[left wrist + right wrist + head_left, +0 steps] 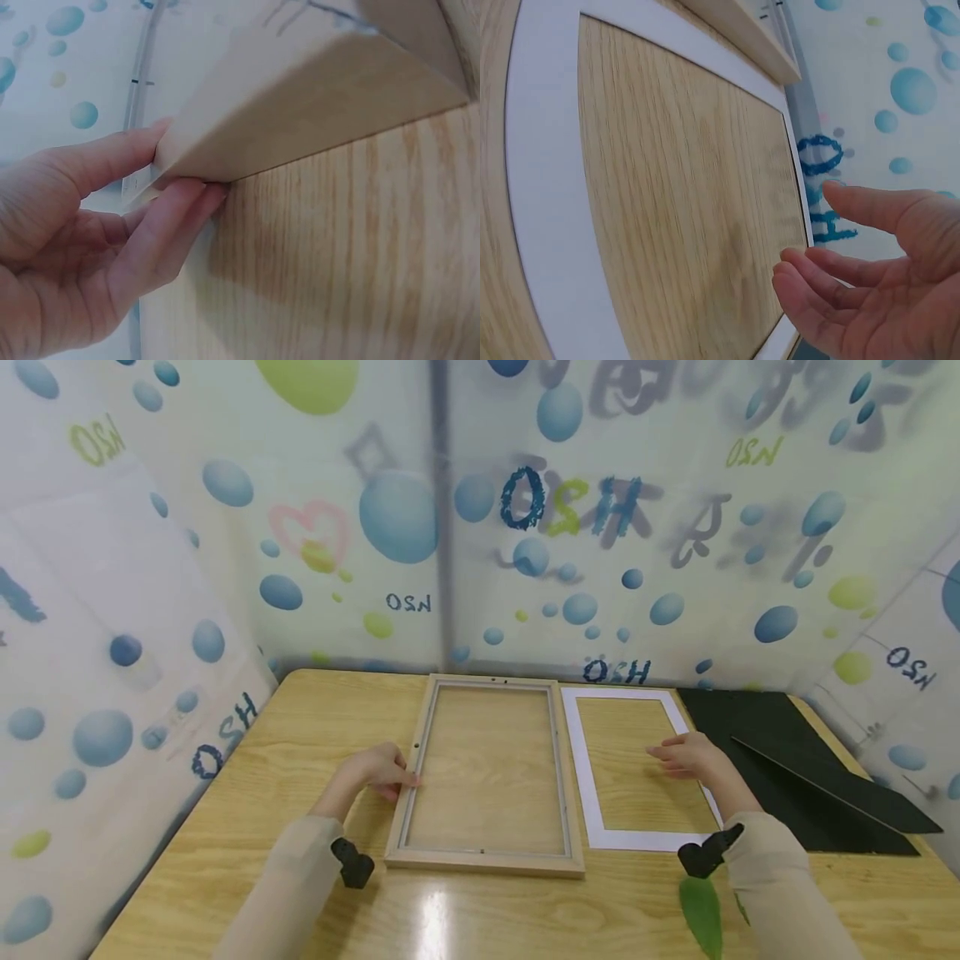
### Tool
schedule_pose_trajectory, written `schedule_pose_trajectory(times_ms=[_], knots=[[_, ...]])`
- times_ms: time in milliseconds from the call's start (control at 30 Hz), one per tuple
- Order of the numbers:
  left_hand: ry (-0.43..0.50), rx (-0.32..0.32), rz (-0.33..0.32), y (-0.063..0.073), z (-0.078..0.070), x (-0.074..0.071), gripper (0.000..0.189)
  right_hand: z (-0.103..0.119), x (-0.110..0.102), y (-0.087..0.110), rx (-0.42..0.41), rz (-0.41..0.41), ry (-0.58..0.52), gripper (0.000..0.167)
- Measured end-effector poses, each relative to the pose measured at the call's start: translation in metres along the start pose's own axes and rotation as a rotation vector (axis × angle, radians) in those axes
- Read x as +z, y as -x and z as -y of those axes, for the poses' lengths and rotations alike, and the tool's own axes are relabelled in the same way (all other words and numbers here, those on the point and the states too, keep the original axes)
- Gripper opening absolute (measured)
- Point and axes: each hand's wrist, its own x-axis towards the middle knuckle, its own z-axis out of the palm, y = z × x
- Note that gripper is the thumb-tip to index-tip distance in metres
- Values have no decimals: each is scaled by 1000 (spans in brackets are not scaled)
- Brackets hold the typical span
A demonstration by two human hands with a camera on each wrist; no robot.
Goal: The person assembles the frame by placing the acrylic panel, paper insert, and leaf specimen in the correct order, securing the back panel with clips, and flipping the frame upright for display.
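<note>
A light wooden picture frame [485, 870] with a clear pane lies on the table, small dark metal tabs along its inner edge. My left hand [382, 770] holds its left side, and in the left wrist view the thumb [124, 159] lies on the upper edge while fingers [161, 232] press the outer side. Right of the frame is a white rectangular mat [587, 760] with a large opening, bare wood showing through. Over the mat's right part hovers my right hand [692, 755], its fingers loosely bent with nothing between them.
On the right lies a black backing board [757, 718] with a flap [832, 781] standing up at a slant. A green leaf [701, 914] shows near my right wrist. Patterned curtains [480, 568] hang behind and beside the wooden table [315, 718].
</note>
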Motion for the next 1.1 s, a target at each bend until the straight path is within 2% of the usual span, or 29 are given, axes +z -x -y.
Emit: schedule_pose_trajectory(times_ms=[267,500,667,833,967,1100], knots=[[10,-16,-4,-2,-1,0,21,-13,-17,1,49,-103,66,70],[15,-15,-6,-1,-2,2,20,-25,-28,2,111,-185,285,72],[6,-20,-12,1,-2,2,20,-32,-27,2,138,-186,355,84],[3,-15,-18,1,0,3,22,-37,-25,3,134,-182,373,84],[5,-18,-19,2,1,3,22,-36,-24,5,114,-204,355,73],[17,-25,-18,3,0,3,21,-37,-22,5,139,-216,314,45]])
